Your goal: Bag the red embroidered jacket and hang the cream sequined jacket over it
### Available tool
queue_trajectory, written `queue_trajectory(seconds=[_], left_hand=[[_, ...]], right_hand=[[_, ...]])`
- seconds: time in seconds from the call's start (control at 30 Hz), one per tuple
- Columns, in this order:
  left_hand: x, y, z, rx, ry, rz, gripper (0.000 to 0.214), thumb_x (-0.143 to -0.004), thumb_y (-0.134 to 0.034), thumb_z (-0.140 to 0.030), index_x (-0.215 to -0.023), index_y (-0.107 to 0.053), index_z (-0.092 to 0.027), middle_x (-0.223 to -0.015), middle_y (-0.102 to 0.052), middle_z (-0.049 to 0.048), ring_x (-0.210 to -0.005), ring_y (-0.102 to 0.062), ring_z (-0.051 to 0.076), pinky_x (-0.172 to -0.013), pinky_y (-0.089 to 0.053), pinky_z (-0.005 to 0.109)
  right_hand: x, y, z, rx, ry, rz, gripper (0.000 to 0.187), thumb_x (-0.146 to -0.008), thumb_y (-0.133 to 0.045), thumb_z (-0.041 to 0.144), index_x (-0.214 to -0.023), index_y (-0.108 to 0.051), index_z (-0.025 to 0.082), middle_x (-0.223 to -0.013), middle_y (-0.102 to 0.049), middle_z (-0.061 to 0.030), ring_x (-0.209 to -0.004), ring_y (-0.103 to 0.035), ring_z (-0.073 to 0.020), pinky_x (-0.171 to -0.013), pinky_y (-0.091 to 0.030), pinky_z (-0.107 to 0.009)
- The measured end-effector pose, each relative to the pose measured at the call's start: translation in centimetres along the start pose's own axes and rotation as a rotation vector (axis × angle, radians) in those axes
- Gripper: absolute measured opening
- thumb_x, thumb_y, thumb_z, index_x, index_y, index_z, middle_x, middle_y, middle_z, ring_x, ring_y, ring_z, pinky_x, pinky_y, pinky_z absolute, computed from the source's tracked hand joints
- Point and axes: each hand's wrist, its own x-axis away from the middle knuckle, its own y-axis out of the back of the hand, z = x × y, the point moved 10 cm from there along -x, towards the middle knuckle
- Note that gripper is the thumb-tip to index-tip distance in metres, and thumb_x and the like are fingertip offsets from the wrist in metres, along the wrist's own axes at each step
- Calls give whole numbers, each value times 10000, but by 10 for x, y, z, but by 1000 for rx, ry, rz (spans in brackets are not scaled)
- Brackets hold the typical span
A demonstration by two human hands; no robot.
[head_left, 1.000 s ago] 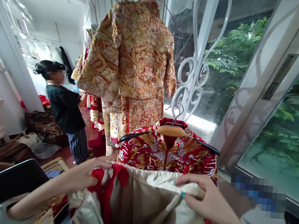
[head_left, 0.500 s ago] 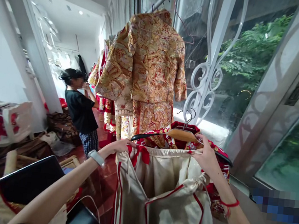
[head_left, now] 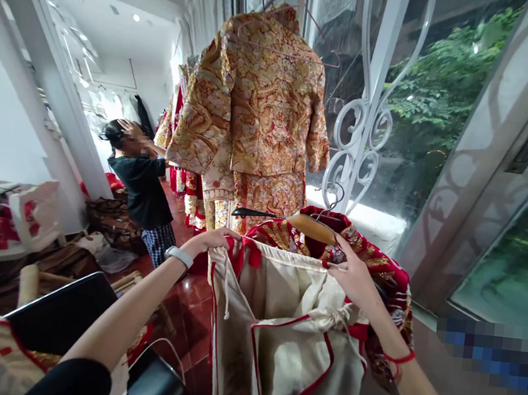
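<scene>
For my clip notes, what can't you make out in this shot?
Head view:
1. Hanger: far end covered by the red jacket.
2. Cream garment: hem cut by the bottom edge.
3. Right hand grip: underside hidden by the hand itself.
4. Windowsill patch: pixelated.

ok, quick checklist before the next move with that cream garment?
1. Grip of left hand on the cream garment, top edge: ok, corner pinched.
2. Grip of right hand on that edge: ok.
3. Edge spread between both hands: ok.
4. Wooden hanger with red jacket just behind the edge: ok.
5. Hanger hook hung on something: cannot tell.
6. Other person apart, at left: ok.
</scene>
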Motion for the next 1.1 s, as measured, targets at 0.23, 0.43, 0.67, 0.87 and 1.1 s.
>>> queue_trajectory(seconds=[0.23, 0.43, 0.67, 0.87, 1.1], left_hand=[[-16, 1, 0, -128, -168, -62, 606, -467, -499, -32, -989, -775, -165, -1017, -751, 46, -962, -653, 216, -851, -525, 288], [-17, 12, -25, -178, -322, 7, 395, -516, -580, -58, -849, -771, -149, -857, -750, 43, -823, -648, 199, -795, -539, 296], [5, 36, -55, -234, -245, -47, 563, -505, -501, -54, -982, -781, -156, -971, -765, 47, -933, -668, 203, -883, -510, 277], [28, 45, -102, -345, -91, -133, 725, -490, -432, -38, -1128, -753, -157, -838, -754, 4, -598, -571, 122, -540, -429, 199], [30, 54, -139, -323, -58, -193, 658, -538, -470, -40, -1117, -761, -151, -743, -709, -2, -525, -457, 101, -479, -312, 214]], right_hand=[[9, -9, -6, -169, 36, -140, 761, -753, -493, 216, -1495, -333, 154, -523, -541, 84, -455, -479, -151, -547, -433, -262], [-1, 8, 0, -20, 61, -187, 621, -738, -510, 228, -1355, -467, 179, -637, -674, 21, -577, -614, -207, -609, -484, -295], [5, 34, 27, 136, 135, -260, 453, -763, -520, 240, -1214, -534, 203, -635, -675, 9, -545, -604, -214, -607, -470, -309], [11, 43, 51, 192, 229, -286, 436, -763, -531, 232, -1197, -524, 187, -589, -644, 23, -533, -601, -205, -591, -447, -287], [8, 54, 46, 152, 235, -247, 459, -750, -568, 267, -1193, -468, 203, -734, -727, -40, -742, -707, -261, -704, -503, -332]])
